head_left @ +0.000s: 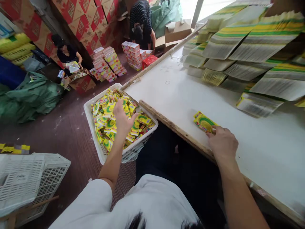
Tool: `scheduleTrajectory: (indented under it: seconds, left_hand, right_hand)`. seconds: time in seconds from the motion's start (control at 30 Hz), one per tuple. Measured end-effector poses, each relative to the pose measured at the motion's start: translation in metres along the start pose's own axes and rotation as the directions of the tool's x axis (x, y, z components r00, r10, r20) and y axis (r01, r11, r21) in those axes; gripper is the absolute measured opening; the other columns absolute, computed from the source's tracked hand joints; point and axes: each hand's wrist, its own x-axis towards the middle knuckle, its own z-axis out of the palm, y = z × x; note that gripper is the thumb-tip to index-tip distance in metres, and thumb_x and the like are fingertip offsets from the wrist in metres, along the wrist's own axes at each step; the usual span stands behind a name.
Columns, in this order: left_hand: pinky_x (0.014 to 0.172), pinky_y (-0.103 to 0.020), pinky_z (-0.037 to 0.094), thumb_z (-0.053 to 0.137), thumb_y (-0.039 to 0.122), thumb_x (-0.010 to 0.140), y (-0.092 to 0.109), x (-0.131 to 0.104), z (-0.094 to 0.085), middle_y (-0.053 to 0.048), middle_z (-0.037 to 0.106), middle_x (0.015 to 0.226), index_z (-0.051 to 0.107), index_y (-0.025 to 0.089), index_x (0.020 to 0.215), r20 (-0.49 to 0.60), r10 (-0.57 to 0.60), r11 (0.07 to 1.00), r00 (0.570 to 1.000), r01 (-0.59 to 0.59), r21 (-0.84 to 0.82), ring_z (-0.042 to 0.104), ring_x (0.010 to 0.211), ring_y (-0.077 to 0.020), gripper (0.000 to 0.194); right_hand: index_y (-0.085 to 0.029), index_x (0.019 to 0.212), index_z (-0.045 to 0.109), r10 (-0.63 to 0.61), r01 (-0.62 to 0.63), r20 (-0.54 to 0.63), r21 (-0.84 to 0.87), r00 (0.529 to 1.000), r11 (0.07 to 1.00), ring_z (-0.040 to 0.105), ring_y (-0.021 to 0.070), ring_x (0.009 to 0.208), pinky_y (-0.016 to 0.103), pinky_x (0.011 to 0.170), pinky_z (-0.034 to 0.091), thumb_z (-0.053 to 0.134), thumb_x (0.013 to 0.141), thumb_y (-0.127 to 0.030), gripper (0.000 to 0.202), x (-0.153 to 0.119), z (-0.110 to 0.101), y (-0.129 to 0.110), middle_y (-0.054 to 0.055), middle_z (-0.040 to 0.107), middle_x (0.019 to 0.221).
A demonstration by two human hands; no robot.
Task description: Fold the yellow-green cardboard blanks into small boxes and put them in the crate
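Note:
My left hand (123, 118) is over the white plastic basket (102, 159), thumb spread away from the fingers. Small yellow and green packets (108, 124) fill this basket in a loose heap. I cannot tell whether the fingertips touch them. On the white table, my right hand (224, 143) pinches the near end of a flat yellow, green and red packet (203, 121) between thumb and fingers. The packet's far end points away from me.
Stacks of flat printed sleeves (257, 41) cover the table's far right. A wooden strip (171, 127) edges the white table (166, 79). White crates (35, 181) stand at left. Two people work beyond, near pink boxes (132, 54) and large cartons (90, 25).

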Motion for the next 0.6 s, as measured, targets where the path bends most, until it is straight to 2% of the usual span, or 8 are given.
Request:
scheduleTrajectory:
  seconds: [0.03,0.1,0.17,0.23,0.3,0.4,0.5,0.6]
  left_hand:
    - [0.121,-0.051,0.029,0.078,0.038,0.079,0.010,-0.011,0.009,-0.020,0.045,0.148,0.040,0.014,0.143,0.078,0.052,0.995,0.996,-0.046,-0.087,0.038,0.143,-0.0333,0.078]
    - [0.120,-0.050,0.033,0.077,0.038,0.081,0.033,-0.037,0.025,-0.016,0.050,0.146,0.047,0.019,0.139,0.252,0.158,0.960,0.955,-0.089,-0.266,0.042,0.141,-0.0302,0.068]
    - [0.118,-0.049,0.036,0.077,0.038,0.082,0.054,-0.059,0.036,-0.014,0.054,0.142,0.052,0.021,0.134,0.366,0.215,0.914,0.905,-0.055,-0.402,0.046,0.138,-0.0282,0.060]
    - [0.117,-0.048,0.038,0.077,0.037,0.083,0.066,-0.072,0.040,-0.013,0.056,0.140,0.056,0.021,0.131,0.440,0.246,0.877,0.863,-0.005,-0.481,0.049,0.135,-0.0267,0.055]
    - [0.117,-0.046,0.039,0.076,0.036,0.083,0.070,-0.077,0.040,-0.013,0.056,0.140,0.057,0.022,0.130,0.488,0.270,0.853,0.830,0.029,-0.521,0.050,0.134,-0.0256,0.052]
    - [0.116,-0.046,0.040,0.076,0.034,0.084,0.067,-0.077,0.039,-0.012,0.060,0.136,0.059,0.020,0.128,0.516,0.274,0.839,0.812,0.061,-0.541,0.053,0.131,-0.0249,0.049]
    - [0.113,-0.046,0.042,0.076,0.032,0.084,0.065,-0.076,0.039,-0.011,0.065,0.130,0.061,0.018,0.126,0.538,0.254,0.835,0.804,0.098,-0.542,0.056,0.126,-0.0249,0.046]
    - [0.109,-0.046,0.046,0.075,0.033,0.084,0.068,-0.082,0.043,-0.011,0.066,0.128,0.063,0.019,0.124,0.586,0.239,0.802,0.775,0.183,-0.569,0.059,0.122,-0.0244,0.044]
  right_hand:
    - [-0.009,0.109,0.070,0.003,-0.003,-0.011,-0.003,1.000,1.000,0.057,0.0300,0.081,0.042,0.070,0.036,0.058,0.090,-0.027,0.029,-0.002,0.002,-0.001,0.020,0.064,0.092]
    - [-0.009,0.111,0.068,0.013,-0.014,-0.032,-0.013,0.999,1.000,0.056,0.0296,0.080,0.042,0.070,0.035,0.058,0.090,-0.026,0.029,-0.005,0.004,-0.004,0.019,0.063,0.089]
    - [-0.008,0.114,0.065,0.024,-0.025,-0.052,-0.020,0.998,0.999,0.056,0.0320,0.085,0.043,0.072,0.035,0.060,0.088,-0.026,0.032,-0.006,0.005,-0.004,0.022,0.062,0.094]
    - [-0.007,0.115,0.063,0.036,-0.037,-0.069,-0.014,0.997,0.999,0.056,0.0346,0.089,0.044,0.073,0.035,0.064,0.086,-0.026,0.035,-0.006,0.005,-0.003,0.026,0.060,0.099]
    - [-0.009,0.110,0.062,0.050,-0.049,-0.080,0.013,0.996,0.999,0.056,0.0344,0.088,0.045,0.073,0.035,0.064,0.085,-0.026,0.030,-0.006,0.005,-0.002,0.023,0.059,0.095]
    - [-0.016,0.095,0.059,0.068,-0.059,-0.097,0.088,0.993,0.994,0.055,0.0314,0.083,0.045,0.073,0.035,0.066,0.083,-0.024,0.017,-0.004,0.006,-0.002,0.013,0.056,0.084]
    - [-0.020,0.092,0.053,0.100,-0.077,-0.118,0.180,0.988,0.981,0.056,0.0326,0.087,0.048,0.076,0.037,0.069,0.078,-0.023,0.021,-0.002,0.004,-0.002,0.010,0.054,0.082]
    - [-0.022,0.099,0.049,0.134,-0.096,-0.122,0.279,0.983,0.956,0.059,0.0313,0.086,0.048,0.079,0.043,0.070,0.077,-0.024,0.031,-0.002,-0.002,-0.004,0.009,0.057,0.084]
